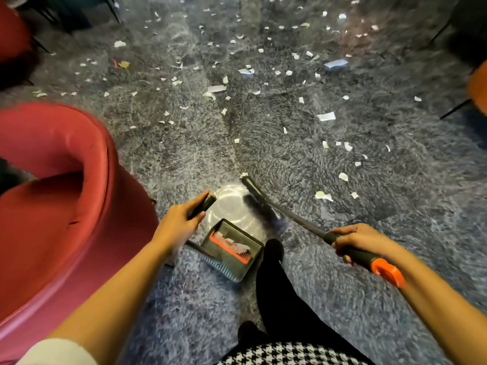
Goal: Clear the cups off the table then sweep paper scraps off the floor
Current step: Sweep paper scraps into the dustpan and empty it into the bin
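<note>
My left hand grips the dark top of the dustpan handle. The grey dustpan, with an orange comb strip and some white scraps inside, stands on the carpet below that hand. My right hand holds the broom handle just above its orange end cap. The broom's dark head lies on the floor just beyond the dustpan, blurred. Several white paper scraps are scattered over the grey carpet ahead. No cups are in view.
A red armchair stands close on my left, right beside the dustpan. Dark chair legs and an orange seat are at the right edge. My black-clad leg stands just behind the dustpan. More furniture shadows lie at the far left.
</note>
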### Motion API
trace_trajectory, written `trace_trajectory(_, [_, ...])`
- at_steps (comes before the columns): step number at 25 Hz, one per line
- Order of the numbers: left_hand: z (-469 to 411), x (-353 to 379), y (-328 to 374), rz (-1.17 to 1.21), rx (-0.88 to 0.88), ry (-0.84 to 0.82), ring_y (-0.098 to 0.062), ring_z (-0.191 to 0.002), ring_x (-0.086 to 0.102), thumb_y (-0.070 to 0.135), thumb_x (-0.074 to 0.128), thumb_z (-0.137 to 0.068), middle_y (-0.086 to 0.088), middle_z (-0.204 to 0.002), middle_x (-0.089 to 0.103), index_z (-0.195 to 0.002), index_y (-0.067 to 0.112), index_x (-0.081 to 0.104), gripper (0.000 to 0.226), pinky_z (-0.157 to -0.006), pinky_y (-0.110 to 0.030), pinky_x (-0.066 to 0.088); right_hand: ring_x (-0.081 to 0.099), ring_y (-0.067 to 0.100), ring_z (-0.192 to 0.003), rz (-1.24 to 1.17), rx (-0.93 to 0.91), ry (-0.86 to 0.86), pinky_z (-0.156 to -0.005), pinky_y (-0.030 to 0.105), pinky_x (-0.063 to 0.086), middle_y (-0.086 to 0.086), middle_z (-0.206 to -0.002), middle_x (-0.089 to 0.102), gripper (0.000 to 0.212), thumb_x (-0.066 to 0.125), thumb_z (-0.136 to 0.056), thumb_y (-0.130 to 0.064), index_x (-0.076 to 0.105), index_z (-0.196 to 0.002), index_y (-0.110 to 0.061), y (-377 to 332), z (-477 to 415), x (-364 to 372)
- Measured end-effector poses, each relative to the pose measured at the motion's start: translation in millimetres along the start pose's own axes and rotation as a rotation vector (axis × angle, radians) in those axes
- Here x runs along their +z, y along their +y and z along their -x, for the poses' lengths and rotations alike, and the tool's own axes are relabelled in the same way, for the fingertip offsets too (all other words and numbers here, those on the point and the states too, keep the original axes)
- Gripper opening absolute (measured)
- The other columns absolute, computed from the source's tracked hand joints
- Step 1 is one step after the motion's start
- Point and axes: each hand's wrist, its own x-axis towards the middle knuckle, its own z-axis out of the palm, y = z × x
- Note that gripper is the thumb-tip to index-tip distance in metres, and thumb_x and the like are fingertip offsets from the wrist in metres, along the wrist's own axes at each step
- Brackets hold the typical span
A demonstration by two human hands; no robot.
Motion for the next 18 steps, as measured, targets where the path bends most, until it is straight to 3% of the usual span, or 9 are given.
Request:
trace_trajectory(3, [-66.5,-5.4,11.7,0.051,-0.006,-0.036,-0.007,-0.085,0.051,0.015,0.061,-0.092,0.008,-0.098,0.062,-0.128,0.054,0.035,0.059,-0.073,-0.029,0.039,0.047,0.015,-0.025,-0.031,0.002,0.035,-0.029,0.016,0.037,0.013,-0.055,0.056,0.039,0.053,-0.083,0.014,0.056,-0.12,0.006,-41.5,-46.8,-18.3])
trace_trajectory(6, [-135.0,-9.0,21.8,0.127,-0.026,-0.043,0.001,-0.109,0.049,0.008,0.06,-0.091,0.008,-0.124,0.058,-0.132,0.043,0.04,0.057,-0.082,-0.019,0.04,0.046,0.014,-0.024,0.005,-0.025,0.078,-0.028,0.014,0.036,0.016,-0.069,0.056,0.036,0.052,-0.083,0.014,0.054,-0.119,0.013,-91.6,-101.7,-29.5])
trace_trajectory(7, [-157.0,-11.4,27.0,0.127,-0.025,-0.04,0.006,-0.107,0.045,0.006,0.06,-0.091,0.005,-0.127,0.058,-0.134,0.037,0.043,0.056,-0.077,-0.016,0.041,0.047,0.015,-0.026,0.018,-0.025,0.091,-0.029,0.014,0.036,0.019,-0.076,0.056,0.035,0.053,-0.082,0.014,0.054,-0.117,0.015,-109.5,-120.8,-34.5])
trace_trajectory(8, [-178.8,-14.2,32.8,0.119,-0.022,-0.046,0.01,-0.102,0.043,0.004,0.06,-0.09,0.002,-0.127,0.058,-0.135,0.031,0.046,0.054,-0.089,-0.019,0.046,0.048,0.018,-0.029,0.036,-0.022,0.102,-0.031,0.016,0.037,0.02,-0.081,0.055,0.033,0.055,-0.082,0.013,0.056,-0.115,0.015,-126.4,-138.9,-39.7])
trace_trajectory(9, [-197.2,-17.2,37.8,0.111,-0.018,-0.061,0.01,-0.103,0.043,0.003,0.061,-0.09,0.002,-0.128,0.057,-0.136,0.027,0.047,0.053,-0.098,-0.013,0.029,0.049,0.019,-0.034,0.07,-0.023,0.104,-0.033,0.018,0.039,0.019,-0.081,0.056,0.032,0.057,-0.081,0.011,0.057,-0.112,0.016,-140.5,-153.9,-43.1])
trace_trajectory(10, [-213.9,-19.6,41.4,0.1,-0.014,-0.085,0.005,-0.11,0.046,0.003,0.061,-0.089,0.008,-0.128,0.054,-0.136,0.026,0.047,0.054,-0.093,-0.01,0.037,0.049,0.019,-0.036,0.113,-0.03,0.108,-0.036,0.02,0.04,0.018,-0.075,0.058,0.03,0.059,-0.08,0.008,0.059,-0.109,0.015,-152.7,-167.9,-45.6])
trace_trajectory(12, [-248.0,-22.8,44.9,0.095,-0.017,-0.169,-0.001,-0.122,0.044,0.004,0.061,-0.09,0.016,-0.127,0.049,-0.137,0.027,0.044,0.055,-0.101,-0.016,0.033,0.048,0.017,-0.041,0.188,-0.038,0.124,-0.043,0.025,0.041,0.016,-0.066,0.057,0.027,0.062,-0.079,0.004,0.062,-0.105,0.012,-175.1,-197.1,-50.6])
trace_trajectory(16, [-297.6,-34.3,42.6,0.142,-0.017,-0.241,0.008,-0.12,0.042,0.0,0.056,-0.092,0.017,-0.128,0.051,-0.137,0.025,0.046,0.053,-0.106,-0.02,0.032,0.055,0.018,-0.058,0.339,-0.038,0.092,-0.062,0.029,0.045,0.014,-0.075,0.059,0.024,0.065,-0.078,-0.001,0.065,-0.1,0.009,-202.8,-234.2,-45.5])
trace_trajectory(18, [-320.5,-45.4,39.0,0.135,-0.017,-0.241,0.0,-0.126,0.041,-0.001,0.055,-0.092,0.015,-0.131,0.049,-0.138,0.021,0.046,0.052,-0.106,-0.019,0.03,0.055,0.023,-0.065,0.381,0.001,0.059,-0.065,0.03,0.045,0.014,-0.078,0.059,0.016,0.064,-0.078,-0.001,0.064,-0.093,0.003,-211.1,-241.6,-35.1])
